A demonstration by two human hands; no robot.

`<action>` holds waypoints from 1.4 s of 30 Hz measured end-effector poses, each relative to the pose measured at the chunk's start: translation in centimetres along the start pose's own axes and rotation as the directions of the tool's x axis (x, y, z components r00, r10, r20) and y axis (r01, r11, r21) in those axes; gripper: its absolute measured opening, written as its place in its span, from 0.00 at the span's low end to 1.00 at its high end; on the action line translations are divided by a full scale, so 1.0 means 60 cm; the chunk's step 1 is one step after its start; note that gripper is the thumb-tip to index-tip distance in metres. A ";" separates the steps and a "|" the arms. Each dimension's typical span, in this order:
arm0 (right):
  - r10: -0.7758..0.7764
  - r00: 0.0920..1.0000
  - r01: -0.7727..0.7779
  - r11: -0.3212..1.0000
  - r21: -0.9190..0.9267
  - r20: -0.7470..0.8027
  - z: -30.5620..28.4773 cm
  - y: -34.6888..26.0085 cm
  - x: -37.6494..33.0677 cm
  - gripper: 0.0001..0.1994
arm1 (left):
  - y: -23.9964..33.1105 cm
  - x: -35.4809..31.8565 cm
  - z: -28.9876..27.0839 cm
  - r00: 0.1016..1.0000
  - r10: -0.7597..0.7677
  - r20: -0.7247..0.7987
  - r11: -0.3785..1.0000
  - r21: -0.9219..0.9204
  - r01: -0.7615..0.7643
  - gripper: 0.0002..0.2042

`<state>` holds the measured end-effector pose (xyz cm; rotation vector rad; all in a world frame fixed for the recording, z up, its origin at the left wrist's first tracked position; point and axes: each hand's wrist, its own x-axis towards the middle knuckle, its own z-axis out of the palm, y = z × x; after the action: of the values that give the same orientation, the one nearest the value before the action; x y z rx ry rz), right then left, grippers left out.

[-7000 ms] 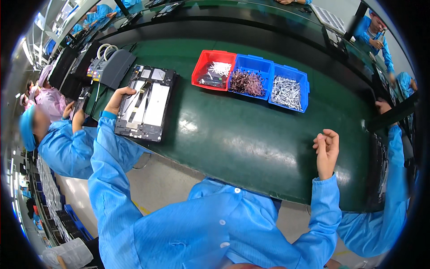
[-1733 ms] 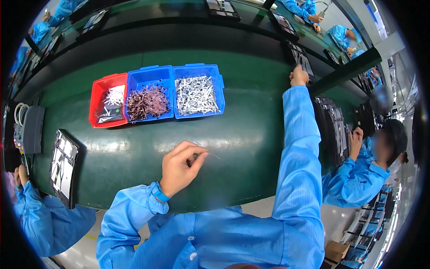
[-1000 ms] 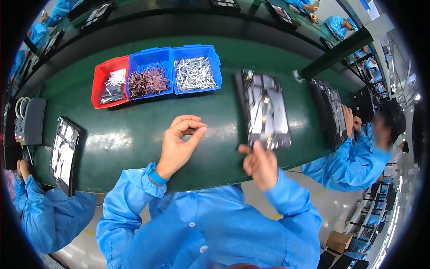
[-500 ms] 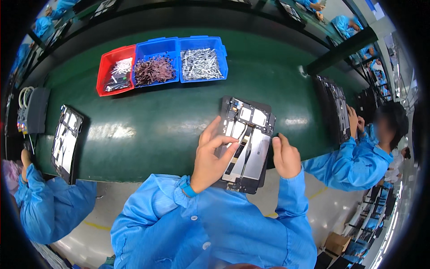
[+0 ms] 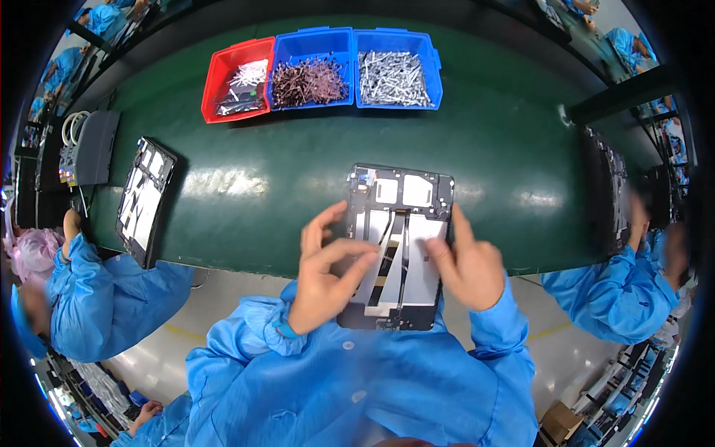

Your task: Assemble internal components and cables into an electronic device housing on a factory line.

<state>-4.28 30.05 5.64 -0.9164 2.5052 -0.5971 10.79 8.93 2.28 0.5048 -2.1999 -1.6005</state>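
An opened tablet, its back off, lies at the table's near edge in front of me. Its inside shows white panels, thin dark ribbon cables and a black frame. My left hand is over the tablet's left side. The thumb and forefinger tips come together above the cables in a pinch; whatever may be between them is too small to make out. The other fingers reach the left edge. On the right side, my right hand has its thumb over the inner panel and its forefinger along the edge, gripping the tablet.
Across the green table stand a red bin with small white and black parts, a blue bin of brownish pieces and another blue bin of silvery pieces. Another opened tablet stands left. Co-workers in blue sit on both sides.
The view has swung to the right. The tablet now sits straighter before me. My right hand has gone from beside its edge to thumb over its face; my left keeps its pinch.
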 end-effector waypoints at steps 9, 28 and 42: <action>-0.438 0.869 0.495 0.765 0.412 -0.231 0.008 -0.087 0.083 0.20 | 0.006 0.065 -0.018 0.988 0.143 -0.053 0.969 -0.194 -0.151 0.09; -0.414 0.840 0.529 0.772 0.353 -0.351 0.053 -0.088 0.128 0.08 | 0.000 0.082 -0.058 0.942 0.333 0.045 0.845 0.429 -0.319 0.21; -0.483 0.808 0.557 0.812 0.172 -0.339 0.084 -0.083 0.142 0.04 | -0.018 0.124 -0.088 0.793 -0.478 0.377 0.823 -0.123 0.555 0.08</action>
<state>-5.22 19.62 2.15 -1.5235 2.2991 -1.2880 7.02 0.64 3.39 0.8906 -2.1732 -2.3519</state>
